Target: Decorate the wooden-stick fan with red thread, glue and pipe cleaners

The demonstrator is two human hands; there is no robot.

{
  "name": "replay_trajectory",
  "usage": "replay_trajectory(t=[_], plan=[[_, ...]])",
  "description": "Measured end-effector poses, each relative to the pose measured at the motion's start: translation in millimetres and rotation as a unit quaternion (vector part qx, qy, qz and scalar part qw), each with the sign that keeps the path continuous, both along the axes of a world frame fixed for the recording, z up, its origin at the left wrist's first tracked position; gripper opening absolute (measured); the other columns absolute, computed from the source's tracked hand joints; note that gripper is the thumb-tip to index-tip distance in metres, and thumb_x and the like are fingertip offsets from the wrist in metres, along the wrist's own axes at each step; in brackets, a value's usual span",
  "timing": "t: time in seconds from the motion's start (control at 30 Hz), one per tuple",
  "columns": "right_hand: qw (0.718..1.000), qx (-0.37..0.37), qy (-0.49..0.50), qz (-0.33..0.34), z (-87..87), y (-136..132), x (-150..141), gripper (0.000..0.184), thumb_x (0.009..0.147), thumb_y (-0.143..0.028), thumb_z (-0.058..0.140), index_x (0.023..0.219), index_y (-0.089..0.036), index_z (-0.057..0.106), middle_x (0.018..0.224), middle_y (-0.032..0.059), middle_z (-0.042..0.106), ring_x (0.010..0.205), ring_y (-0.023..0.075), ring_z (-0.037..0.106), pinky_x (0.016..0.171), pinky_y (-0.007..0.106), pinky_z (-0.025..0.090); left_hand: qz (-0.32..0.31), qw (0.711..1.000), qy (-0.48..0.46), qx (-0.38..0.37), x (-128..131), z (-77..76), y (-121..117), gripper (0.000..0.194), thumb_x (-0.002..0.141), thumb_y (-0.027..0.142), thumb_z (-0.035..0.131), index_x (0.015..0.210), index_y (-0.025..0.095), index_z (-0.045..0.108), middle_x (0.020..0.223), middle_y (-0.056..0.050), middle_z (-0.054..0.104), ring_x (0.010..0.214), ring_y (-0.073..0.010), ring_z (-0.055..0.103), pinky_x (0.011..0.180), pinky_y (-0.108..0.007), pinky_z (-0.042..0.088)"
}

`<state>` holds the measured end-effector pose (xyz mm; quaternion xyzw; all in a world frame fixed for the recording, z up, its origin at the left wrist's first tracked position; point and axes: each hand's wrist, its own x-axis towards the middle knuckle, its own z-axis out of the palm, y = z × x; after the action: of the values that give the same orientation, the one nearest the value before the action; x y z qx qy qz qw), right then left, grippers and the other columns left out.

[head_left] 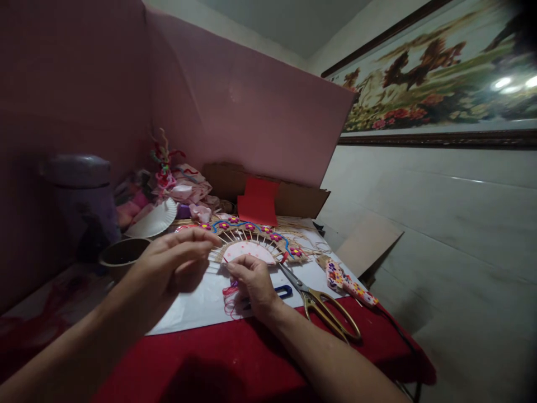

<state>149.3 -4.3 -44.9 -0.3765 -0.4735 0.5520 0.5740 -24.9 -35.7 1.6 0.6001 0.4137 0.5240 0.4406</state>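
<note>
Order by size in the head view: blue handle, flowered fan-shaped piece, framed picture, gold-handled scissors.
1. Framed picture
2. Fan-shaped piece and scissors: order unsure, scissors sit nearer
3. Blue handle

Seeing pink dotted half-disc [251,248] near mid-frame, right hand [255,282] at its 6 o'clock, left hand [184,260] at 9, gold-handled scissors [309,293] at 4, horse picture [440,73] at 2.

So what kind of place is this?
Maybe a craft corner at home: there are gold-handled scissors, a flower-edged, fan-shaped piece and a framed horse picture on the wall.
</note>
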Motion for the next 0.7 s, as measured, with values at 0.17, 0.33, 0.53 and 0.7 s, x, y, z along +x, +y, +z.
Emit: replay_trajectory(t=[0.17,0.33,0.53,0.7], plan=[[1.0,0.005,0.011,0.006,0.9,1,0,0.017,0.062,-0.03,0.069,0.061,-0.016,0.059,0.047,-0.0044,0.051,0.04,0.0048,0.035,0.037,0.017,0.023,-0.053,0.988,-0.124,-0.074,30,-6.3,53,0.022,0.067,0.031,0.069,0.078,0.015,0.059,0.044,0.011,0.029,0.037,-0.0027,0.019,0.038,-0.018,0.013],[1.0,0.013,0.002,0.022,1.7,-2,0,0.018,0.064,-0.03,0.068,0.061,-0.015,0.058,0.048,-0.0053,0.05,0.038,0.0035,0.029,0.037,0.018,0.017,-0.117,0.964,-0.193,-0.142,30,-34.7,48,0.032,0.079,0.047,0.056,0.084,0.016,0.059,0.047,0.01,0.027,0.039,-0.004,0.017,0.038,-0.018,0.011],[0.999,0.026,-0.03,0.018,2.1,-4,-1,0.019,0.065,-0.031,0.068,0.059,-0.016,0.058,0.046,-0.0059,0.049,0.039,0.0044,0.03,0.039,0.019,0.021,-0.119,0.969,-0.166,-0.137,30,-36.4,40,0.031,0.074,0.044,0.066,0.081,0.016,0.055,0.045,0.011,0.029,0.038,-0.0027,0.017,0.038,-0.018,0.009],[0.999,0.028,-0.041,0.013,2.6,-4,-2,0.019,0.065,-0.031,0.068,0.059,-0.016,0.057,0.045,-0.006,0.049,0.039,0.0047,0.031,0.039,0.019,0.022,-0.119,0.974,-0.151,-0.121,32,-38.1,39,0.031,0.074,0.041,0.068,0.071,0.015,0.05,0.047,0.009,0.034,0.04,-0.0022,0.02,0.039,-0.019,0.011]])
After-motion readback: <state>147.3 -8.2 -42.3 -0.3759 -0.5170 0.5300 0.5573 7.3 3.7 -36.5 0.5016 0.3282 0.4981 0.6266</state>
